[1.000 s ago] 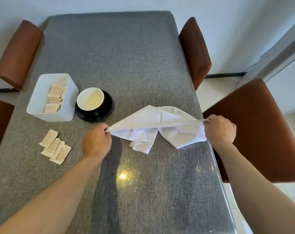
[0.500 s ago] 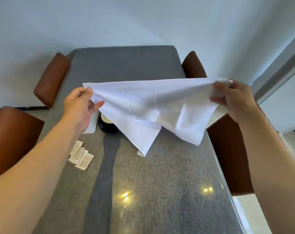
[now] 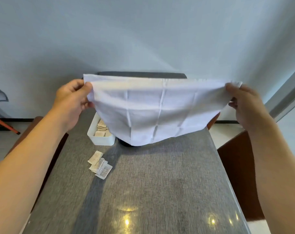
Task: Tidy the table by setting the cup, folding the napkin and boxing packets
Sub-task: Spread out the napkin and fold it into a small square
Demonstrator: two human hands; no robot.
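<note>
Left hand and right hand each pinched a top corner of the creased white cloth napkin | hung spread above the grey table toward 12 o'clock | likely squared for folding.

The napkin you hold is thin white cloth, matt, with pressed crease lines crossing it. Your table has a grey woven-looking surface under a glossy clear layer that mirrors ceiling lights at 6 o'clock. The box at 10 o'clock looks like smooth white plastic, slightly matt. The packets beside it are paper, pale and printed. The chair at 3 o'clock looks like smooth brown leather.
</note>
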